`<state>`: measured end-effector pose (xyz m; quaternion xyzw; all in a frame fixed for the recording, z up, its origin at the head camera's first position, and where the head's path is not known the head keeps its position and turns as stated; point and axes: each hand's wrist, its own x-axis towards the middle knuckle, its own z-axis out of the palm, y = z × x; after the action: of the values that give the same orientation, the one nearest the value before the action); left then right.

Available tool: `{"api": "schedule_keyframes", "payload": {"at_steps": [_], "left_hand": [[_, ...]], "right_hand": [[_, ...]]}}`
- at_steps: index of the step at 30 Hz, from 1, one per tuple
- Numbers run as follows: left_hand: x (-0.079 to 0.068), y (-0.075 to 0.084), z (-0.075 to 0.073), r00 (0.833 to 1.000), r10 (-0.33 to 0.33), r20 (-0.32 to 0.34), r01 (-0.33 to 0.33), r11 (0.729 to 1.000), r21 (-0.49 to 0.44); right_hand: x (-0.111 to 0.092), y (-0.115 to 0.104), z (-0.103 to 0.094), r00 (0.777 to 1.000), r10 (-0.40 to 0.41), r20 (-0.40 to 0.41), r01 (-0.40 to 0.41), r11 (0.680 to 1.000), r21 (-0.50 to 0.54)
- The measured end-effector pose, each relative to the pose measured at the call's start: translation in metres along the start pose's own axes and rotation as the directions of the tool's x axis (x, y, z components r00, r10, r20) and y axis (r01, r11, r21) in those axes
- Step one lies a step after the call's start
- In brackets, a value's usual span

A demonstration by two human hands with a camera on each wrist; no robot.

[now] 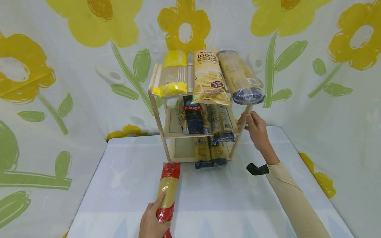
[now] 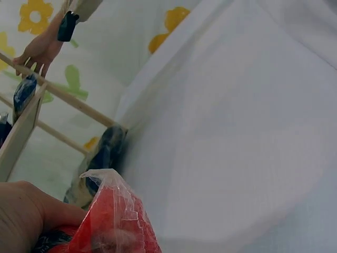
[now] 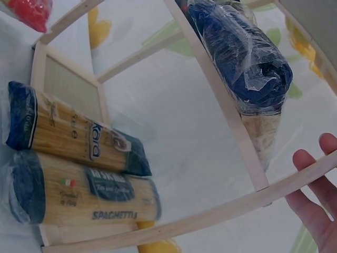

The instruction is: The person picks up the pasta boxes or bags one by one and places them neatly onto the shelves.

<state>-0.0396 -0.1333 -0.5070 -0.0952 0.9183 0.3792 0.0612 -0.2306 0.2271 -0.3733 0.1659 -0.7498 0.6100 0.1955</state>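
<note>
In the head view my left hand grips a long red-ended pack of pasta at its near end, index finger lying along the top. The pack lies before the rack's left side; its red wrapper fills the bottom of the left wrist view. My right hand holds the right front post of a three-tier wooden rack. Seen from the right wrist, fingers of that hand reach around the post, just beside a blue-ended pasta pack on the middle shelf.
Along the top shelf lie a yellow pack, a cream noodle bag and a blue-ended pack. An Agnesi bag sits on the middle shelf. Two spaghetti packs share the bottom shelf. Flowered cloth hangs behind the table.
</note>
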Motion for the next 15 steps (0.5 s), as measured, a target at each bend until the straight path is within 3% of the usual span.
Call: {"api": "schedule_keyframes", "payload": {"at_steps": [11,15], "left_hand": [[0.022,0.024,0.016,0.996,0.08,-0.026,-0.082,0.993,-0.088],[0.038,0.033,0.021,0.985,0.152,-0.082,-0.161,0.981,-0.107]], "right_hand": [[0.0,0.001,-0.001,1.0,0.003,0.031,-0.003,1.0,-0.014],[0.0,-0.001,-0.002,0.999,0.016,0.033,-0.015,1.0,-0.025]]}}
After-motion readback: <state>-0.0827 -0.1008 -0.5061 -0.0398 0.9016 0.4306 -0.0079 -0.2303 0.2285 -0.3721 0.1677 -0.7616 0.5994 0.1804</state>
